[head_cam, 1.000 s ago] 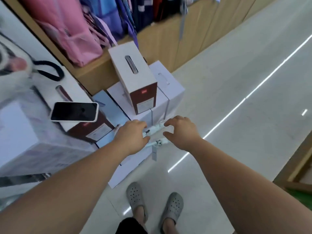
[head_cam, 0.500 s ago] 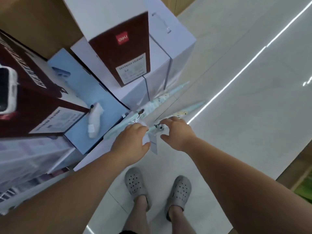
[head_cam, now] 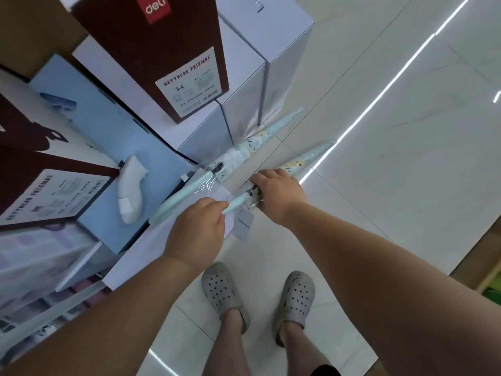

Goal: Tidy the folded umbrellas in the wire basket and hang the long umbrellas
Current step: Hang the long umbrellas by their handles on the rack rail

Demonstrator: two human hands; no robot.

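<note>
long umbrella (head_cam: 306,162): pale blue, plastic-wrapped, mid-frame, tip pointing upper right over the floor | left hand (head_cam: 198,232): fingers curled round its handle end | right hand (head_cam: 279,191): fingers clasping its wrapped canopy just beyond | paper tag (head_cam: 244,223): hangs between the hands | second long umbrella (head_cam: 244,147): just left, against white boxes (head_cam: 241,66)
</note>
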